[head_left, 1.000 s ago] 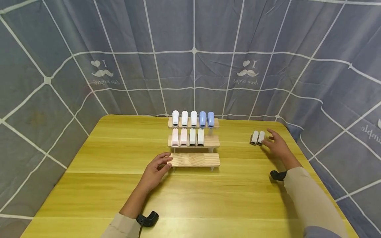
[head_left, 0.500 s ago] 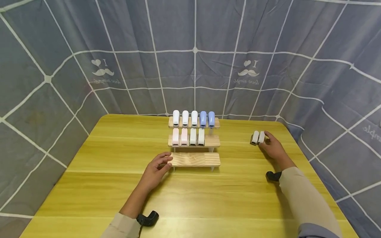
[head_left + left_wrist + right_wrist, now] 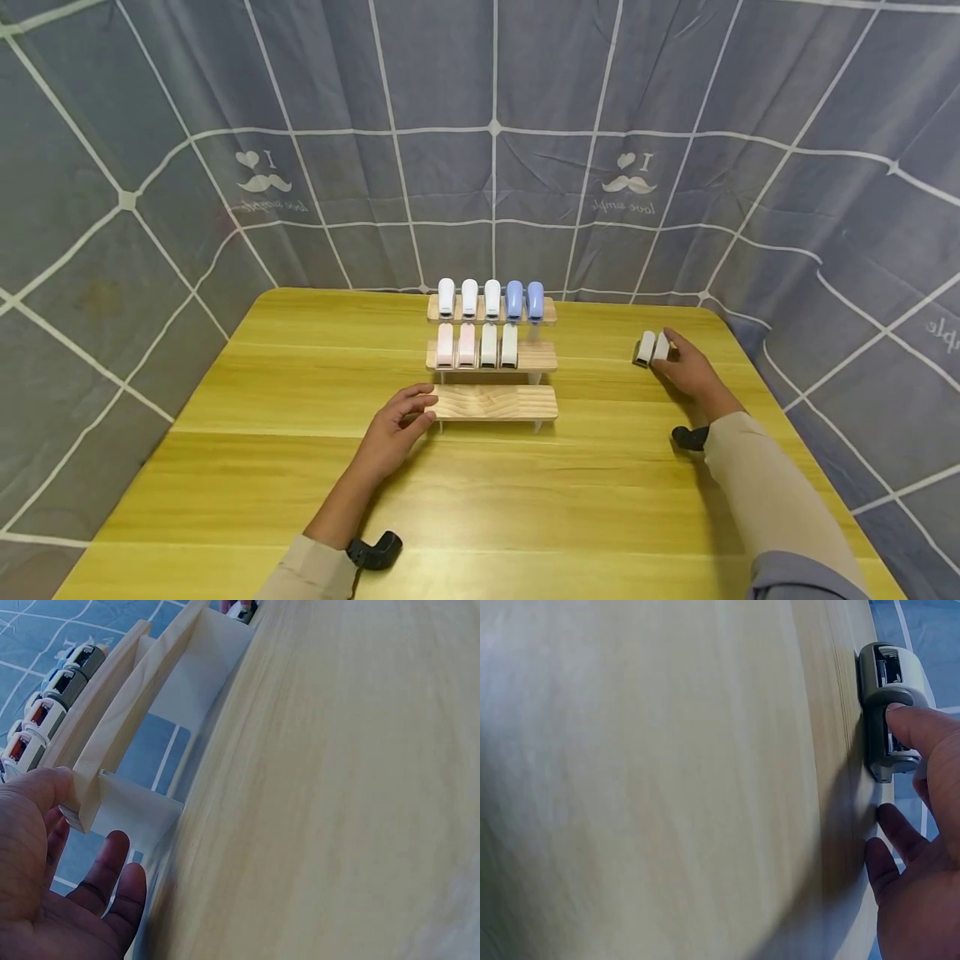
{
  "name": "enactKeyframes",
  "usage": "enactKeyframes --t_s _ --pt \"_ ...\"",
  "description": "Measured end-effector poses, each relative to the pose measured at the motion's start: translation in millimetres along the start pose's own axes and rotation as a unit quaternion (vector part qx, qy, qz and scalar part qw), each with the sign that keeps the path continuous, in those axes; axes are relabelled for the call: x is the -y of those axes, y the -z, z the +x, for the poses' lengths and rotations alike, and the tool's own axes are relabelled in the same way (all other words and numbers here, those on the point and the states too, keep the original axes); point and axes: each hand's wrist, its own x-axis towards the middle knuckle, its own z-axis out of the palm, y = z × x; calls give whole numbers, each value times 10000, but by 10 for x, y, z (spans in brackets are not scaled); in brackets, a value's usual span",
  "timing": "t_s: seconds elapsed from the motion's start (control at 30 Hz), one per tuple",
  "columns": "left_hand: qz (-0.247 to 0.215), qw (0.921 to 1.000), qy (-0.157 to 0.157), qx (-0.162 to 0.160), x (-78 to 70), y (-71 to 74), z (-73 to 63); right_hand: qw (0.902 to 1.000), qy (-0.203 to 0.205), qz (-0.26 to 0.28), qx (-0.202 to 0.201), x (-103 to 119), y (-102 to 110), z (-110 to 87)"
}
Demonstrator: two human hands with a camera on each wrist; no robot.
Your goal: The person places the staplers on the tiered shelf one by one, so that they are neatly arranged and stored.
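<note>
My right hand (image 3: 693,372) pinches a white mini stapler (image 3: 662,346), tilted slightly, at the right of the table. In the right wrist view my thumb lies on the front of this stapler (image 3: 877,746). A second white stapler (image 3: 644,348) stands close to its left. My left hand (image 3: 390,437) holds the left end of the lowest wooden shelf (image 3: 495,402) of a three-step stand. The left wrist view shows the thumb at the corner of that shelf (image 3: 124,712), with other fingers loosely bent below.
On the top shelf (image 3: 551,311) stand white staplers (image 3: 469,298) and blue ones (image 3: 535,300). The middle shelf (image 3: 536,356) bears pink staplers (image 3: 446,344) and whitish ones (image 3: 509,344) on its left part. A grey curtain (image 3: 555,183) surrounds the yellow wooden table (image 3: 570,500).
My right hand has moved left onto the right-hand stapler and taken hold of it. That stapler now tilts away from its neighbour. The left hand has stayed on the shelf.
</note>
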Motion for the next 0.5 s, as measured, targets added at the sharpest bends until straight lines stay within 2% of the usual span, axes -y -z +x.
enactKeyframes --t_s 0.3,0.5 --pt "-46 10000 -42 -30 19 -4 5 9998 -55 45 -206 -12 -51 -25" --pt "-105 9998 -119 -86 1 -16 14 9988 3 375 -325 9 -74 -79"
